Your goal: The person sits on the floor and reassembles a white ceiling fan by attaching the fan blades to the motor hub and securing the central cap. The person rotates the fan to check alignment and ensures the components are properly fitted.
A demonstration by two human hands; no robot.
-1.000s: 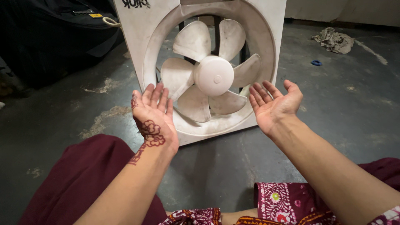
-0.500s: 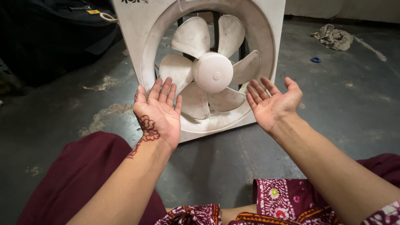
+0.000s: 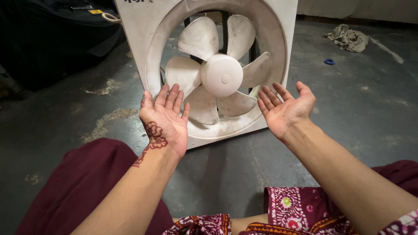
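Head view: both hands were raised in front of a white exhaust fan (image 3: 217, 74) that stood upright on the grey concrete floor (image 3: 348, 113), tilted slightly back. Left hand (image 3: 165, 119) was fully open, fingers spread, palm toward the fan, holding nothing; fingertips overlapped the lower-left rim of the round opening, contact could not be told. Right hand (image 3: 285, 109) was open too, palm up and cupped, empty, just beside the lower-right edge of the housing, apparently not touching.

Risks, as judgement:
- Fan rested on its bottom edge only, with no support seen behind it. A push from either hand could have tipped it backward.
- Blades (image 3: 204, 39) and hub (image 3: 222, 76) were exposed, with no grille on the near side. Left fingers sat close to the lower-left blade; if the rotor turned, they could have been struck or pinched.
- Housing looked dusty, so a grip on the smooth rim could have slipped.

Position: fan was far of both hands, centred between them, bottom edge near the person's knees. A crumpled rag (image 3: 348, 38) and a small blue ring (image 3: 329, 62) lay far right, well apart. A dark bag (image 3: 56, 35) sat far left.
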